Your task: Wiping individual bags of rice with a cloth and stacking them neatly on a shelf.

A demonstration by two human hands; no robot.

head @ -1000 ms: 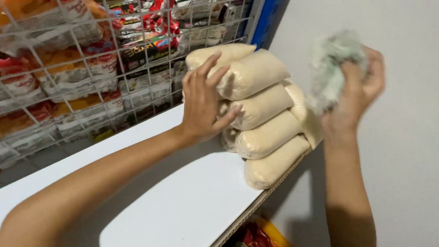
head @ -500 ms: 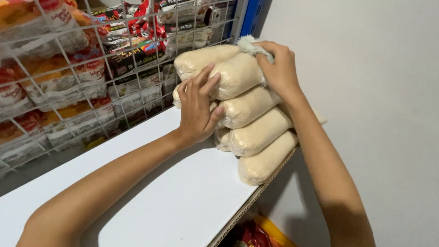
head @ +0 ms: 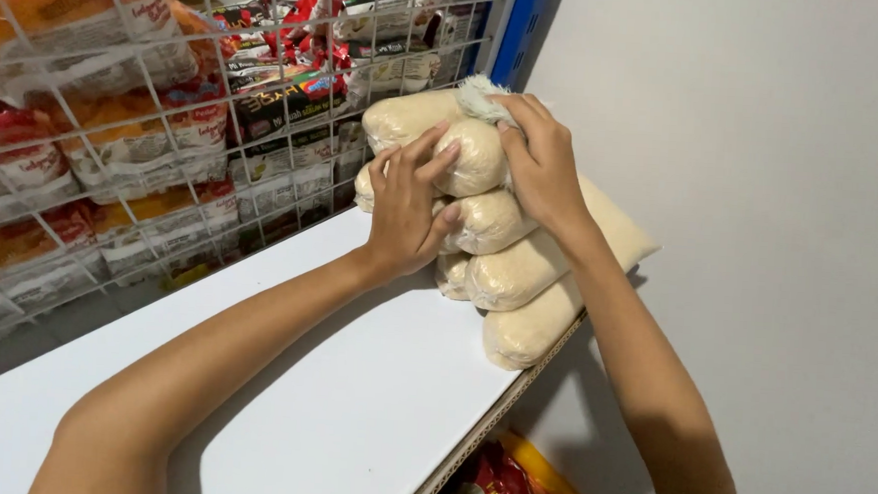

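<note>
A stack of plump clear bags filled with pale beige grain [head: 514,269] stands at the right end of a white shelf [head: 351,403]. My left hand [head: 408,207] lies flat against the front of the stack, fingers spread over the upper bags. My right hand [head: 542,160] rests on top of the stack and presses a crumpled pale cloth [head: 481,97] onto the topmost bag [head: 411,117].
A white wire grid [head: 165,132] runs behind the shelf, with red and orange snack packets [head: 94,149] packed behind it. A blue upright post [head: 515,31] stands at the back. A grey wall [head: 780,245] is at right. Red and yellow packets [head: 507,486] lie below the shelf edge.
My right hand, raised off to the right with the crumpled cloth a second ago, has come down onto the top of the stack. My left hand has stayed against the bags.
</note>
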